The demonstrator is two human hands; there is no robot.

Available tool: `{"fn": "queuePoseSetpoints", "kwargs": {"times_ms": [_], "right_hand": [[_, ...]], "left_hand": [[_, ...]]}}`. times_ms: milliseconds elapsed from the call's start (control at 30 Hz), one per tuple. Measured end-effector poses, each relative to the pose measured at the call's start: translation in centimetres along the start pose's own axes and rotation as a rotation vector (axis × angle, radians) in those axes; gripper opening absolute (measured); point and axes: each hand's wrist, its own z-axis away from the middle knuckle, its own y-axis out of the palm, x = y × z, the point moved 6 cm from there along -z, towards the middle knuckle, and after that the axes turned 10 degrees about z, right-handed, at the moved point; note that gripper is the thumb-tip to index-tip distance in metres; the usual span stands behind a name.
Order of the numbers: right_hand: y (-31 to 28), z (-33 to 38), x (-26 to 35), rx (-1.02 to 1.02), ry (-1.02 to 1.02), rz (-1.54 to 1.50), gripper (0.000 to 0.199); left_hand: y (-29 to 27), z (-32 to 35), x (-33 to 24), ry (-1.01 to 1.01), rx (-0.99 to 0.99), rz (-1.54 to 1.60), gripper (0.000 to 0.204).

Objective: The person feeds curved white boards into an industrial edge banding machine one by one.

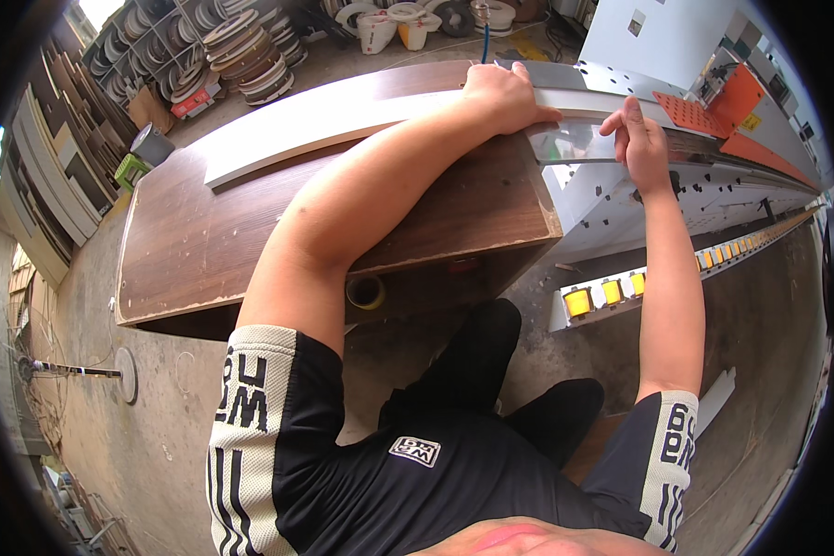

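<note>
The long white board [296, 139] lies across the brown wooden surface [204, 246] in front of you and runs rightward past its edge onto the metal bed [565, 145] of the machine. Your left grip [500, 97] bends over the board, fingers toward its far edge and thumb stretched out to the right; how tightly it closes you cannot tell from here. Your right grip [638, 148] is partly open above the metal bed near the board, index finger raised and the others loosely curled, with nothing visible in it; whether it touches the bed is unclear. Just right of it stands an orange perforated guard [688, 113]. Below your right forearm runs a row of yellow rollers [612, 291], and a roll of tape [367, 293] sits inside the hollow beneath the surface.
</note>
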Motion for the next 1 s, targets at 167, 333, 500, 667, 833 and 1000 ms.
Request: {"fn": "queuePoseSetpoints", "kwargs": {"times_ms": [167, 333, 500, 667, 833, 1000], "right_hand": [[-0.2, 0.5, 1.7, -0.158, -0.068, 0.184, 0.064], [-1.9, 2.9, 7.5, -0.227, -0.193, 0.096, 0.036], [-6.6, 14.5, 8.7, -0.494, -0.399, 0.247, 0.036], [-8.0, 32.3, -1.9, -0.764, 0.103, 0.331, 0.047], [2.0, 57.7, -13.7, -0.108, 0.944, 0.776, 0.091], [6.1, 67.2, -10.8, 0.076, 1.218, 0.439, 0.103]], "left_hand": [[0.1, -0.1, -0.2, 0.01, -0.025, -0.007, 0.117], [0.2, 0.0, 0.2, 0.032, -0.066, 0.016, 0.107], [0.0, -0.3, -0.8, 0.024, -0.012, -0.023, 0.113], [-0.9, 0.9, -1.1, -0.01, -0.02, 0.02, 0.095], [1.5, -1.1, -0.1, 0.031, -0.038, -0.05, 0.096], [3.1, -3.4, 3.3, 0.112, -0.045, -0.155, 0.105]]}}
